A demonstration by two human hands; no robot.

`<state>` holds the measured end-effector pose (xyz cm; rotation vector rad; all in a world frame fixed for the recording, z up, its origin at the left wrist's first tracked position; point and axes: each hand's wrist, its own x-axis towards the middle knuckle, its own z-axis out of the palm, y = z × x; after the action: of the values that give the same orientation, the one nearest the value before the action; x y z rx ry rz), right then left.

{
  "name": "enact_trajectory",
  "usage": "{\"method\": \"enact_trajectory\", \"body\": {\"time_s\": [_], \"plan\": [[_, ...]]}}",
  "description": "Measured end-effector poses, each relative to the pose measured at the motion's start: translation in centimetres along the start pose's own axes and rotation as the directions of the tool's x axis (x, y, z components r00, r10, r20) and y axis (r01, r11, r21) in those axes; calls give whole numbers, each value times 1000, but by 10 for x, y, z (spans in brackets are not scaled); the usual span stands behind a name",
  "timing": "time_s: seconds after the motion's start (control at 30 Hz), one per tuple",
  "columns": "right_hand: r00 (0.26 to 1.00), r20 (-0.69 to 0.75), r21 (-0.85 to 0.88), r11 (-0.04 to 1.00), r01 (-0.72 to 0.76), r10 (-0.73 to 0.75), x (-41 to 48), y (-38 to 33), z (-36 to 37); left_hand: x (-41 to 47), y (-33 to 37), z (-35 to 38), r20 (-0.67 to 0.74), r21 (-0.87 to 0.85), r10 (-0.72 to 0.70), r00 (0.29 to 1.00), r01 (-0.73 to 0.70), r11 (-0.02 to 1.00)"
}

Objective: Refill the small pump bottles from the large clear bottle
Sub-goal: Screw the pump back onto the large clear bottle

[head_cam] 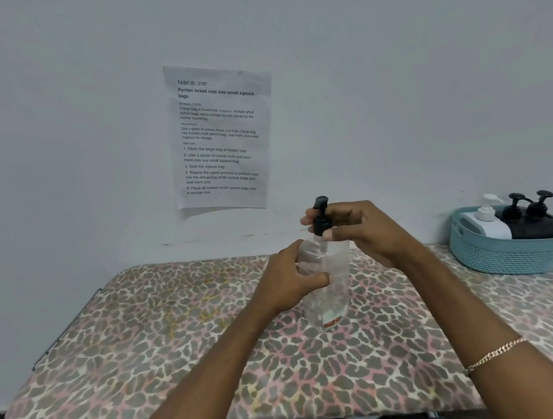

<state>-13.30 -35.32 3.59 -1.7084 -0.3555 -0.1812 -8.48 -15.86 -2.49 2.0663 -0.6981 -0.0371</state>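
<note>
A clear bottle (330,298) with a black pump head (321,217) stands upright on the leopard-print table (166,342). My left hand (288,282) grips the bottle's upper body from the left. My right hand (362,232) holds the black pump collar at the neck, fingers curled round it. At the far right a teal basket (501,257) holds a white pump bottle (485,225) and two black pump bottles (537,222) lying on their backs.
A printed paper sheet (220,136) is stuck on the white wall behind the table. The table's near edge runs along the bottom of the view, with a white frame below it.
</note>
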Motion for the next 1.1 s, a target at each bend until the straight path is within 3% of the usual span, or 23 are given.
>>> {"method": "enact_trajectory", "body": {"time_s": [0.13, 0.23, 0.33, 0.4, 0.5, 0.63, 0.73, 0.87, 0.93, 1.1], "plan": [[994, -104, 85, 996, -26, 35, 1, 7, 1, 0, 2, 0, 30, 30, 12, 999, -13, 999], [977, -215, -182, 982, -46, 6, 6, 17, 12, 1, 4, -1, 52, 41, 22, 998, -25, 999], [976, -219, -277, 959, -49, -14, 2, 18, 17, 0, 4, -2, 62, 40, 28, 998, -30, 999], [990, -143, -205, 978, -38, 8, 0, 12, 14, -1, 3, -2, 52, 43, 26, 998, -28, 999], [1000, -24, 69, 998, 5, -3, -2, 8, -2, -1, 3, -1, 42, 40, 18, 999, -20, 999], [999, -41, 197, 980, -6, 14, -2, 14, -6, 0, 2, 1, 52, 43, 21, 998, -23, 999], [983, -184, 148, 989, 13, 15, 0, 20, 4, 0, 2, 2, 50, 37, 17, 999, -19, 999], [951, -303, -168, 986, 6, -57, 1, 20, 27, -1, 1, 1, 45, 41, 14, 999, -16, 999], [952, -300, -226, 974, -1, -68, -1, 19, 30, -1, 1, 2, 46, 33, 22, 999, -23, 999], [996, -87, 28, 999, 24, -22, -2, 14, 4, -1, 0, 3, 39, 28, 23, 999, -24, 999]]}}
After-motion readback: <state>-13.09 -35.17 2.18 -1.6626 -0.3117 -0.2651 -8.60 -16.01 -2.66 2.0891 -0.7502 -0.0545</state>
